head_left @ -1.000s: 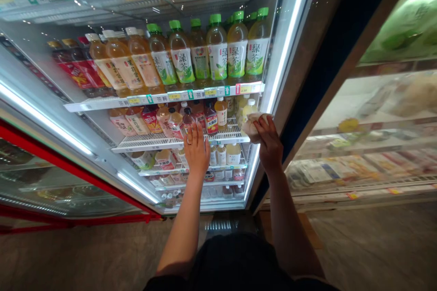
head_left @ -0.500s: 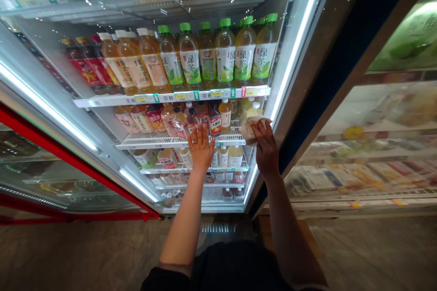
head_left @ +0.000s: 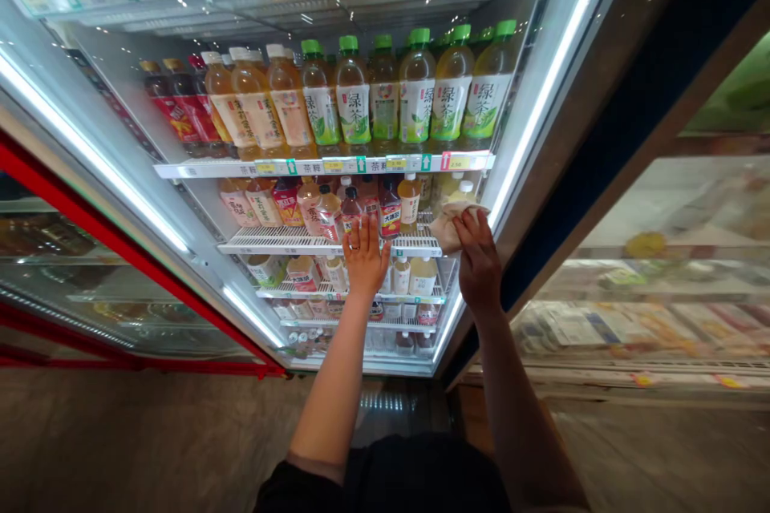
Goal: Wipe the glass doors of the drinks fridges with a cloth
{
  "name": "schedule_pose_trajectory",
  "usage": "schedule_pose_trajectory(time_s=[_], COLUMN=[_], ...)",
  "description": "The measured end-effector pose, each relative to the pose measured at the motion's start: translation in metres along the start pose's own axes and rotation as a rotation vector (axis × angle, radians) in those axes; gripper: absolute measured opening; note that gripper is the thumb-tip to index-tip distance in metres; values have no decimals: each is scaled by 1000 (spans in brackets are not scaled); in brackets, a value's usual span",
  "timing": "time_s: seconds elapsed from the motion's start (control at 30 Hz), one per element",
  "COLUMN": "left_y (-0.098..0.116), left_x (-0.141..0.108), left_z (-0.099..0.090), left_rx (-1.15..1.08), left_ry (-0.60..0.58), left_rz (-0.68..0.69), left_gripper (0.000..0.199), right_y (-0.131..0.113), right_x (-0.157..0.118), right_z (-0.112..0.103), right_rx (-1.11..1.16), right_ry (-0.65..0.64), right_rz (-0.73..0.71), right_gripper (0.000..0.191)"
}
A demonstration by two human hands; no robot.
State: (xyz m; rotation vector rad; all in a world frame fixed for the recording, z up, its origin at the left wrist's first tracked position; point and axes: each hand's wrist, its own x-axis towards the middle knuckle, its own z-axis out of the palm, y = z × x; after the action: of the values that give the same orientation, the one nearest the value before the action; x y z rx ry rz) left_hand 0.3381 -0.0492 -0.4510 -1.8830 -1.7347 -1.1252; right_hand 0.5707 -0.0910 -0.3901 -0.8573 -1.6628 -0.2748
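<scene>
Right grip (head_left: 480, 256), pinching the cloth (head_left: 445, 231), has edged left from the light strip (head_left: 532, 128), likely mid-wipe; left grip (head_left: 366, 260) stays flat, fingers spread, holding nothing.

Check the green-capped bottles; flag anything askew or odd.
In the front row, the third green-capped bottle from the left looks turned: its label lacks the large characters shown on the neighbouring bottles. Otherwise, no spill or damage shows.
</scene>
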Motion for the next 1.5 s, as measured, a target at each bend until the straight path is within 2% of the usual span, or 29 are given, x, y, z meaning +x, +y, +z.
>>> schedule_pose_trajectory(time_s=[0.2, 0.4, 0.63, 0.83, 1.0, 1.1, 1.2, 1.3, 1.5], left_y=[-2, -4, -1, 1, -1, -1, -1, -1, 0], left_x=[0, 0, 1, 3, 3, 4, 3, 3, 3], left_z=[0, 2, 1, -2, -2, -2, -1, -1, -3], left_rx=[-8, -24, -52, -62, -64, -65, -62, -59, -69], left_ry=[7, 15, -4, -13, -21, -2, 11, 7, -4], left_rz=[1, 0, -39, -44, -40, -34, -31, -35, -36], left_gripper=[65, 66, 69, 69, 69, 68, 67, 67, 68], right_y=[-6, 7, 9, 19, 26, 29, 30, 25, 6], right_x=[2, -2, -1, -3, 0, -4, -5, 1, 4], right_z=[8, -2, -10, -20, -28, -33, -36, -31, -10], right_rx=[4, -10, 14, -30, -44, -2, -29, -51, 30], right_ry=[-54, -10, -160, -44, -113, -88, -61, -107, -182], right_rz=[-4, 10, 49, 120, 118, 79, 111, 130, 17], right_gripper=[68, 68, 61, 56, 63, 60, 58, 65, 72])
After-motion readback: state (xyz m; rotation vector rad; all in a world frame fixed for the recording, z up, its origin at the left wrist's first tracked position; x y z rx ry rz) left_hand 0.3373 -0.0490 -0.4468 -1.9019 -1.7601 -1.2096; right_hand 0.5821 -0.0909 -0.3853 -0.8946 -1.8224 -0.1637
